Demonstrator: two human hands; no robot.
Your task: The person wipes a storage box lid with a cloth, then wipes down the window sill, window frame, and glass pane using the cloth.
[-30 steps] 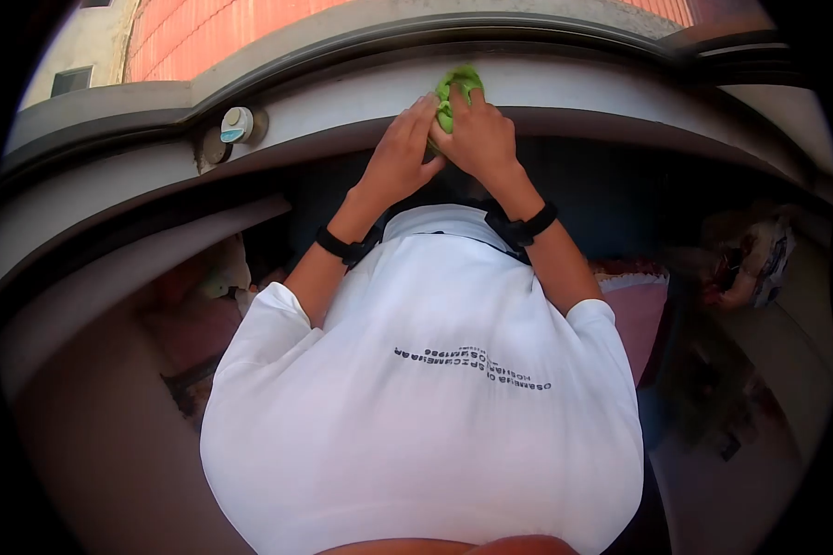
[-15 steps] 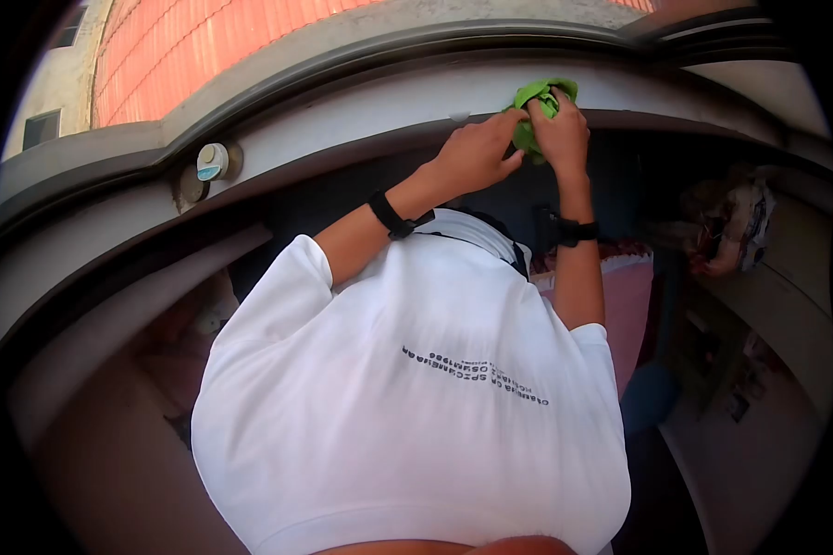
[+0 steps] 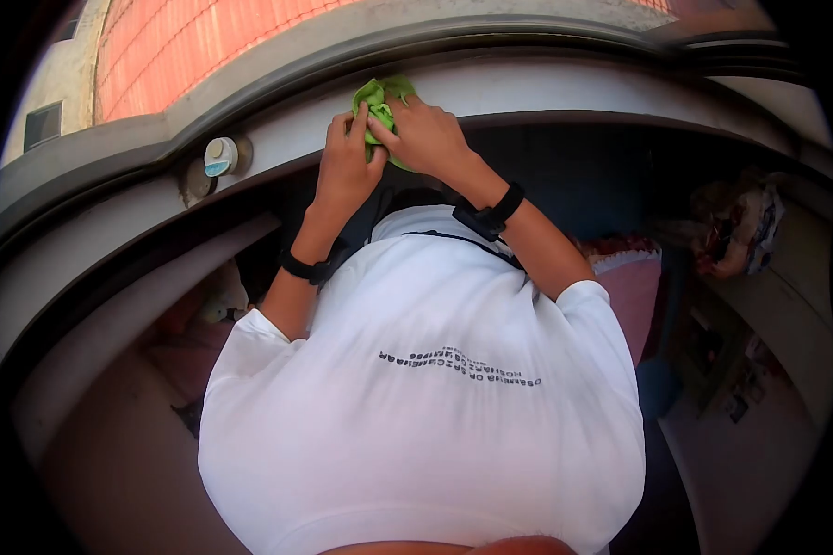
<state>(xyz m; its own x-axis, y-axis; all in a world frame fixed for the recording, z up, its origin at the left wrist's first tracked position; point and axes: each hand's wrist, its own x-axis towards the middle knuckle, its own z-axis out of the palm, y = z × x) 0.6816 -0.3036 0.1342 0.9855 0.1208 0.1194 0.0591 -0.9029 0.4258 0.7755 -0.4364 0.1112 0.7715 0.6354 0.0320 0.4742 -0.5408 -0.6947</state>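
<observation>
A bright green cloth lies bunched up on the white window sill. My right hand is closed on its right side, fingers curled into the folds. From the left, my left hand grips the near left part of the same cloth, its fingers pressed against the fabric. The two hands are close together, almost touching. Part of the cloth is hidden under the fingers. Both wrists carry black bands.
A small round white container with a blue label stands on the sill to the left. Dark window tracks run along the sill's far side. A bundle of patterned fabric and a pink surface are at the right.
Both hands and the green cloth have moved left along the sill. My left hand, earlier beside the cloth with its fingers stretched, now holds it too.
</observation>
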